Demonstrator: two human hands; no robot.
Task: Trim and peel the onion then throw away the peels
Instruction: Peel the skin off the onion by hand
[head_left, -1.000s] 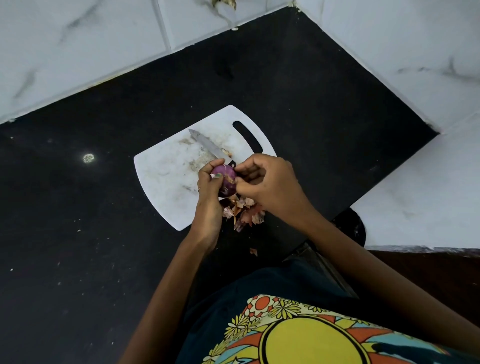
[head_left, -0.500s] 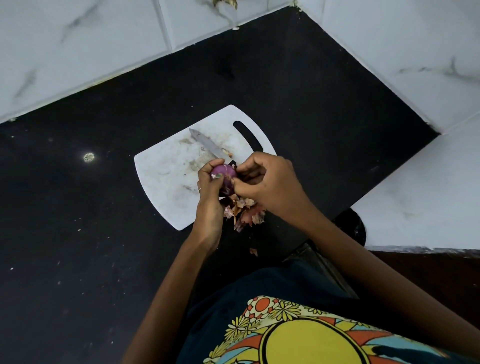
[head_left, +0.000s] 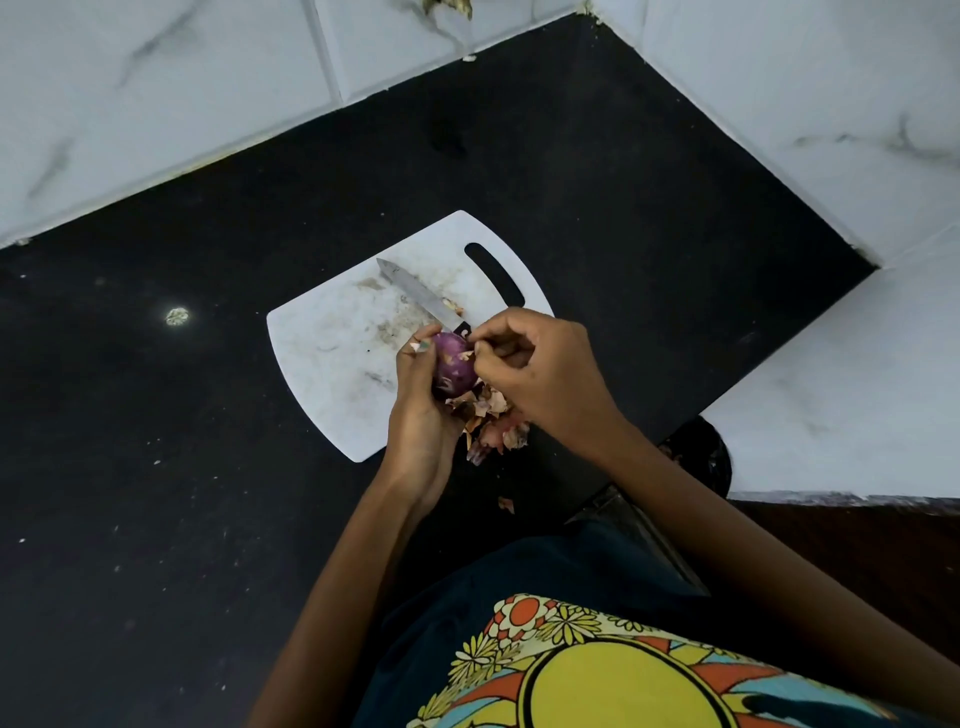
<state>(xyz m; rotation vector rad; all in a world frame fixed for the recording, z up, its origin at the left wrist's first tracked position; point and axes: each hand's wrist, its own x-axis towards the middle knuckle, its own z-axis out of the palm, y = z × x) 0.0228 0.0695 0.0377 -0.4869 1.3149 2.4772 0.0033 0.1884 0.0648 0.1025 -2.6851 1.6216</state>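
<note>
My left hand (head_left: 421, 400) grips a small purple onion (head_left: 454, 364) just above the near right part of a white cutting board (head_left: 332, 353). My right hand (head_left: 540, 369) is curled beside it, its fingertips pinching a bit of peel at the onion's top right. A heap of brown and pink peels (head_left: 493, 421) lies under both hands at the board's near corner. A knife (head_left: 421, 299) lies flat on the board, blade pointing away to the left, its dark handle mostly hidden behind my hands.
The board sits on a black counter (head_left: 156, 467) bounded by white tiled walls (head_left: 156, 104) at the back and right. One loose peel scrap (head_left: 505, 504) lies on the counter near my body. A dark bag (head_left: 701, 457) shows below the counter's right edge.
The onion has been turned slightly in my left hand, showing more bare purple surface. My right fingertips have shifted to its top right.
</note>
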